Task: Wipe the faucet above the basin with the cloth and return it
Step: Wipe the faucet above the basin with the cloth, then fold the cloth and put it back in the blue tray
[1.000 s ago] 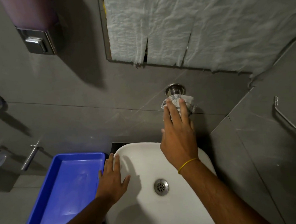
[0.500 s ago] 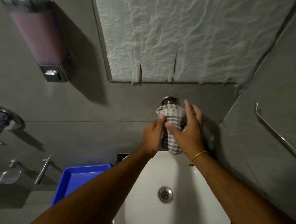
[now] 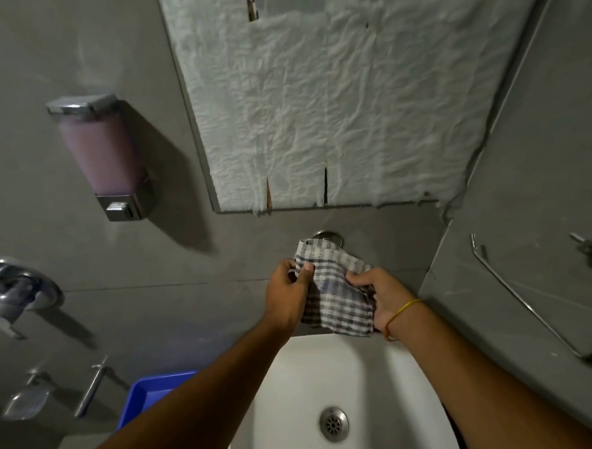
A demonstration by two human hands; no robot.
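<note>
Gripping opposite edges of the checked cloth (image 3: 335, 295), the left hand (image 3: 285, 294) and right hand (image 3: 375, 297) close on it, arms stretched forward. It drapes over the faucet (image 3: 328, 235), above the basin (image 3: 299, 396). No writing is readable.

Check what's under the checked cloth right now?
The checked cloth, held by the left hand and right hand, drapes over the faucet. Only its round chrome wall flange shows above the cloth; spout and handle are covered. The white basin sits below.
</note>
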